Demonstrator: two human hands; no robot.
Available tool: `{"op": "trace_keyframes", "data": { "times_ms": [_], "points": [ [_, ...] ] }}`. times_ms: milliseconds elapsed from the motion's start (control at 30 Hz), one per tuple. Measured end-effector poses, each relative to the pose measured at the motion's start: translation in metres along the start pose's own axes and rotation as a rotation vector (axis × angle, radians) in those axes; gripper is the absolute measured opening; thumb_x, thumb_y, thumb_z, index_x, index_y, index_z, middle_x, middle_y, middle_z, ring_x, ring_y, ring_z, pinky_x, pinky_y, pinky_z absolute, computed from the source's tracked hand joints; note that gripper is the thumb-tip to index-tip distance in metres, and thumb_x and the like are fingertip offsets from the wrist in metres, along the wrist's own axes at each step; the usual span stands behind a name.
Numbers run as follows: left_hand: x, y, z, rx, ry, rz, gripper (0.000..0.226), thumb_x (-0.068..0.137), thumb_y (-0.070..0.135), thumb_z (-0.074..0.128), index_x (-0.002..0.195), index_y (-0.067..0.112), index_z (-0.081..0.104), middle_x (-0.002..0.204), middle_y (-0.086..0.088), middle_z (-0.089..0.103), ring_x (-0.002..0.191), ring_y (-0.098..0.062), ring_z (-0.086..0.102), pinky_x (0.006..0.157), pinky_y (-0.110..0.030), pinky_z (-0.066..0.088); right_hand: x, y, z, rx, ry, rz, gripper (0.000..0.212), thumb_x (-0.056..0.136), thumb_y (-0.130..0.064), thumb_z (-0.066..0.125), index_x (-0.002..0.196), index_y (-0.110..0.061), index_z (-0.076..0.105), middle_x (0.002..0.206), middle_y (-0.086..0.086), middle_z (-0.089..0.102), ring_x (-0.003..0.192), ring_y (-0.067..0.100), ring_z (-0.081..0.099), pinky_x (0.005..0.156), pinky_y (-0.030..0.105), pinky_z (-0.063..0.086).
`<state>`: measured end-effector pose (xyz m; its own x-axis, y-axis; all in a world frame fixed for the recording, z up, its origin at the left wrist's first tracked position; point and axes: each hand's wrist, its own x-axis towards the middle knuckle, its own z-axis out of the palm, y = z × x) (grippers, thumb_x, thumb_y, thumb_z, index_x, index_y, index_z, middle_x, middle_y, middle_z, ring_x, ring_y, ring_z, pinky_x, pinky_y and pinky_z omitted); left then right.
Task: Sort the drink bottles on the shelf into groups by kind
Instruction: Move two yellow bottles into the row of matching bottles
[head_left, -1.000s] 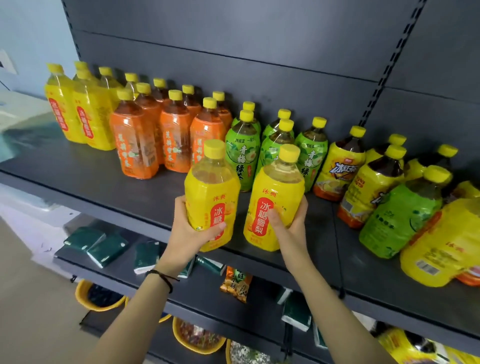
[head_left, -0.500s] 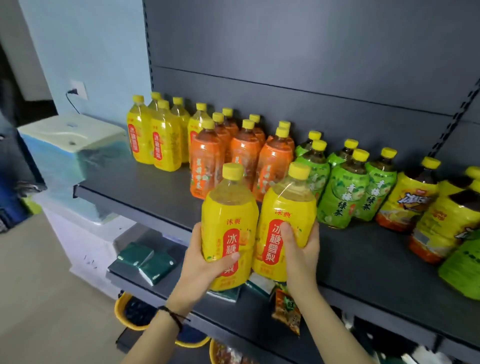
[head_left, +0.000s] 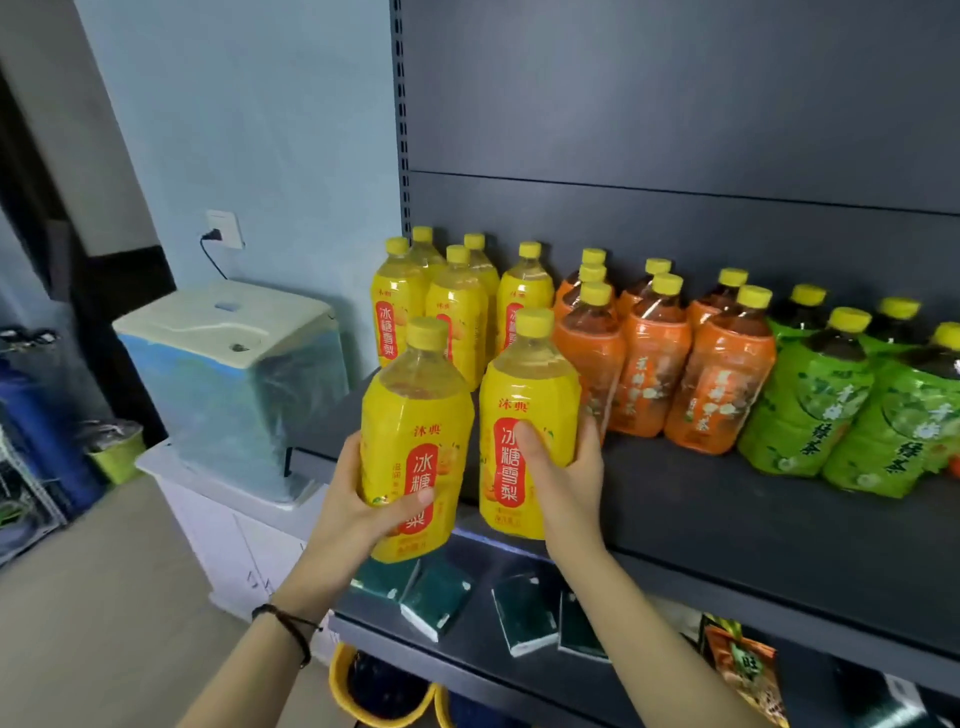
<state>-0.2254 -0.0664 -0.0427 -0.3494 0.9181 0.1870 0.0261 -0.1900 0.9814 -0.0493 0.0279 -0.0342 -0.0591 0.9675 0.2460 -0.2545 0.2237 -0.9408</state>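
Shelf (head_left: 727, 525) groups look sorted; left hand (head_left: 358, 509) and right hand (head_left: 566, 478) each grip a yellow bottle (head_left: 415, 431), yellow group (head_left: 457, 306) at twelve o'clock.

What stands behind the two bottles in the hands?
A group of the same yellow bottles on the shelf. Their lower parts are covered, so their number is unclear.

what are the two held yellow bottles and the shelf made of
The left bottle, gripped by the left hand, and the right bottle, in the right hand, look like clear plastic: see-through shoulders, glossy yellow film labels. The shelf looks like matte dark painted metal, going by its thin edge.
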Motion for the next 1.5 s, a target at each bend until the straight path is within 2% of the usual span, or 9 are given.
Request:
{"op": "trace_keyframes", "data": {
  "times_ms": [200, 400, 533, 700, 867, 1067, 1167, 1267, 1500],
  "points": [
    [0.069, -0.022, -0.034, -0.036, -0.027, -0.029, 0.105, 0.035, 0.059, 0.089, 0.126, 0.027, 0.047, 0.118, -0.002, 0.065, 0.1, -0.016, 0.067, 0.069, -0.027, 0.057, 0.048, 0.038, 0.041, -0.04, 0.078, -0.024, 0.074, 0.057, -0.06, 0.077, 0.124, -0.047, 0.047, 0.125, -0.007, 0.062, 0.111, 0.013, 0.062, 0.093, 0.046, 0.054],
    [0.153, -0.045, -0.063, 0.016, -0.08, -0.005, 0.096, 0.042, 0.057, 0.089, 0.125, 0.034, 0.048, 0.132, -0.009, 0.053, 0.113, -0.019, 0.061, 0.08, -0.032, 0.056, 0.097, 0.064, 0.071, -0.162, 0.15, -0.115, 0.087, 0.054, -0.074, 0.073, 0.129, -0.059, 0.03, 0.141, -0.006, 0.046, 0.126, 0.015, 0.05, 0.101, 0.045, 0.048],
    [0.194, -0.052, -0.076, 0.055, -0.09, 0.053, 0.101, 0.046, 0.06, 0.086, 0.132, 0.032, 0.043, 0.133, -0.004, 0.053, 0.116, -0.016, 0.058, 0.085, -0.032, 0.054, 0.127, 0.071, 0.074, -0.22, 0.164, -0.163, 0.083, 0.057, -0.079, 0.067, 0.125, -0.067, 0.019, 0.149, -0.003, 0.033, 0.133, 0.017, 0.043, 0.105, 0.041, 0.044],
    [0.221, -0.056, -0.079, 0.027, -0.081, 0.105, 0.095, 0.044, 0.062, 0.085, 0.125, 0.04, 0.04, 0.121, 0.016, 0.056, 0.11, -0.002, 0.058, 0.081, -0.021, 0.053, 0.145, 0.078, 0.077, -0.27, 0.259, -0.172, 0.069, 0.073, -0.072, 0.057, 0.132, -0.062, 0.022, 0.145, -0.005, 0.041, 0.128, 0.016, 0.048, 0.104, 0.048, 0.045],
    [0.236, -0.061, -0.083, -0.017, -0.146, 0.084, 0.094, 0.048, 0.059, 0.085, 0.128, 0.036, 0.042, 0.118, 0.014, 0.062, 0.108, -0.003, 0.061, 0.078, -0.017, 0.052, 0.147, 0.084, 0.085, -0.447, 0.386, -0.193, 0.077, 0.08, -0.073, 0.046, 0.144, -0.044, 0.015, 0.147, 0.001, 0.04, 0.129, 0.022, 0.046, 0.105, 0.047, 0.044],
    [0.243, -0.065, -0.093, 0.005, -0.207, 0.08, 0.093, 0.052, 0.057, 0.083, 0.133, 0.033, 0.046, 0.126, 0.005, 0.059, 0.114, -0.007, 0.058, 0.087, -0.025, 0.053, 0.158, 0.082, 0.107, -0.497, 0.529, -0.228, 0.071, 0.093, -0.046, 0.051, 0.15, -0.024, 0.015, 0.15, 0.007, 0.034, 0.134, 0.023, 0.039, 0.107, 0.037, 0.038],
    [0.247, -0.069, -0.096, 0.142, -0.193, 0.091, 0.092, 0.057, 0.058, 0.076, 0.139, 0.034, 0.042, 0.132, 0.003, 0.046, 0.123, -0.003, 0.047, 0.104, -0.029, 0.043, 0.169, 0.082, 0.104, -0.495, 0.514, -0.206, 0.071, 0.095, -0.04, 0.051, 0.151, -0.022, 0.012, 0.152, 0.009, 0.031, 0.136, 0.025, 0.036, 0.111, 0.039, 0.036],
    [0.247, -0.067, -0.098, 0.181, -0.208, 0.091, 0.094, 0.058, 0.059, 0.072, 0.142, 0.034, 0.038, 0.131, 0.002, 0.045, 0.119, 0.002, 0.046, 0.092, -0.009, 0.043, 0.173, 0.083, 0.103, -0.509, 0.482, -0.169, 0.074, 0.095, -0.043, 0.05, 0.151, -0.022, 0.008, 0.154, 0.009, 0.027, 0.139, 0.025, 0.032, 0.114, 0.049, 0.032],
    [0.227, -0.064, -0.092, 0.094, -0.118, 0.13, 0.068, 0.075, 0.033, 0.075, 0.134, 0.027, 0.043, 0.13, 0.007, 0.056, 0.112, 0.006, 0.056, 0.09, -0.018, 0.049, 0.153, 0.08, 0.09, -0.561, 0.311, -0.093, 0.078, 0.09, -0.056, 0.05, 0.148, -0.046, -0.002, 0.159, 0.001, 0.021, 0.144, 0.021, 0.028, 0.115, 0.051, 0.031]
  ]
}}
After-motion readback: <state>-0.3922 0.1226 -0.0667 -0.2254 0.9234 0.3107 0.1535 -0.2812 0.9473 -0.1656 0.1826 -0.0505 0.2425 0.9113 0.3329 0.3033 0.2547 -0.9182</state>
